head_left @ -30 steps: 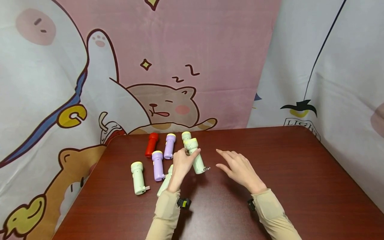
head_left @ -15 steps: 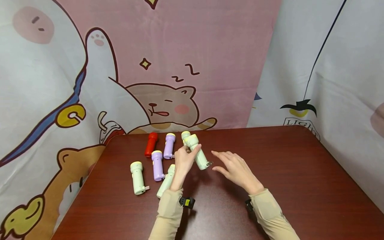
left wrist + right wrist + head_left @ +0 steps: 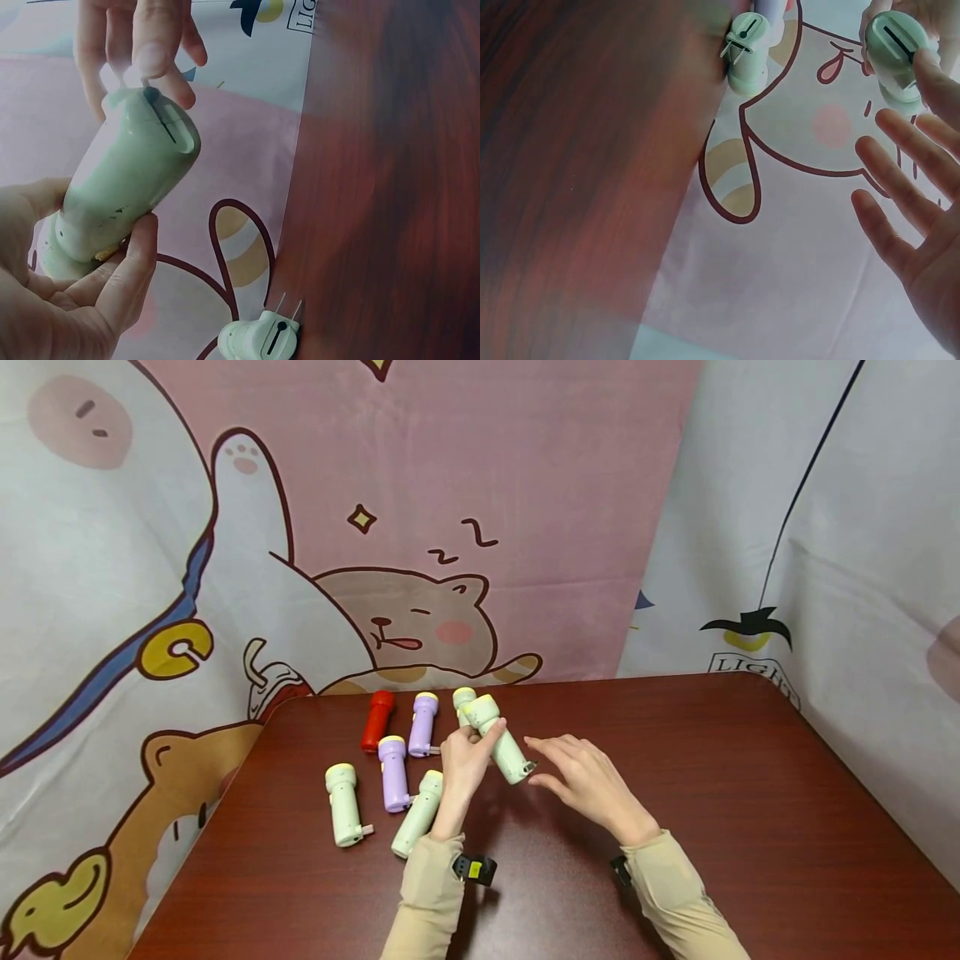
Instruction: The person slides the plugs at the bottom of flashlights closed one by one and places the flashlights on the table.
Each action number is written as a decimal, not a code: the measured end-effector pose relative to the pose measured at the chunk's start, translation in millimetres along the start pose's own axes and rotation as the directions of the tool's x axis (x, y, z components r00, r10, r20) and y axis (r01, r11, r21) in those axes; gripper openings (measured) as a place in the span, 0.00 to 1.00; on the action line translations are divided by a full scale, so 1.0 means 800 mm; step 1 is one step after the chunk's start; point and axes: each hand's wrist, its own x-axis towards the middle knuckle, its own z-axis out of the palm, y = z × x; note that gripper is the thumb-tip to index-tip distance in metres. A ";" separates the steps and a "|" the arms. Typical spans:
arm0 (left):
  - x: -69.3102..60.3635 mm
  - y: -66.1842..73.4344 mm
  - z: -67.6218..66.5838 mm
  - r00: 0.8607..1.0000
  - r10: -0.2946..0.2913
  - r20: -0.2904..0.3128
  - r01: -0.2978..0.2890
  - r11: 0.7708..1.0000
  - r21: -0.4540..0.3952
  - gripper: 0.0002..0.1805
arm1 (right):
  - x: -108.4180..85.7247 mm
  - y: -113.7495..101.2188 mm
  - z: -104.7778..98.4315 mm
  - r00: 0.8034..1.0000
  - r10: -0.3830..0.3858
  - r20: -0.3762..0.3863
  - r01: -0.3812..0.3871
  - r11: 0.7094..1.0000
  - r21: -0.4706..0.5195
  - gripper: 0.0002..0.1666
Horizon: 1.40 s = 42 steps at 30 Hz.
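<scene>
My left hand (image 3: 467,762) grips a light green flashlight (image 3: 507,752) round its body, raised above the table. The flashlight is tilted, its yellow-rimmed head up to the left. Metal plug prongs (image 3: 531,767) stick out at its lower end. Close to that end is my right hand (image 3: 588,777), fingers spread and fairly straight. In the left wrist view the right thumb lies over the prong end of the flashlight (image 3: 124,172); whether it touches, I cannot tell. The right wrist view shows the right palm (image 3: 937,247) beside the flashlight's slotted base (image 3: 896,60).
Left of the hands lie a red flashlight (image 3: 377,722), two purple flashlights (image 3: 393,777) and two green flashlights (image 3: 345,806). Another green flashlight (image 3: 462,696) is partly hidden behind the held one. Several have plug prongs out. A printed cloth (image 3: 570,527) hangs behind the dark wooden table (image 3: 750,827).
My left hand has moved slightly right and tilted the flashlight more, bringing its prong end near the right hand. My right hand has shifted a little left. The flashlights on the table stay put.
</scene>
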 end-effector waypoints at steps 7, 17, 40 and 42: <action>0.000 0.000 0.003 1.000 0.003 -0.019 -0.003 1.000 -0.013 0.23 | 0.002 -0.001 -0.002 1.000 -0.016 -0.018 0.017 1.000 0.001 0.32; 0.000 0.002 0.007 1.000 -0.008 -0.025 0.007 0.999 -0.042 0.23 | 0.002 0.001 0.003 0.998 -0.018 -0.057 0.018 1.000 0.013 0.30; -0.004 0.003 0.012 0.999 -0.016 -0.029 0.015 0.999 -0.029 0.24 | 0.000 0.003 0.009 0.996 -0.041 -0.080 0.047 0.996 0.076 0.22; -0.005 0.003 0.012 0.999 -0.012 -0.033 0.011 1.000 -0.022 0.24 | 0.001 0.003 0.009 0.995 -0.042 -0.086 0.049 0.995 0.082 0.21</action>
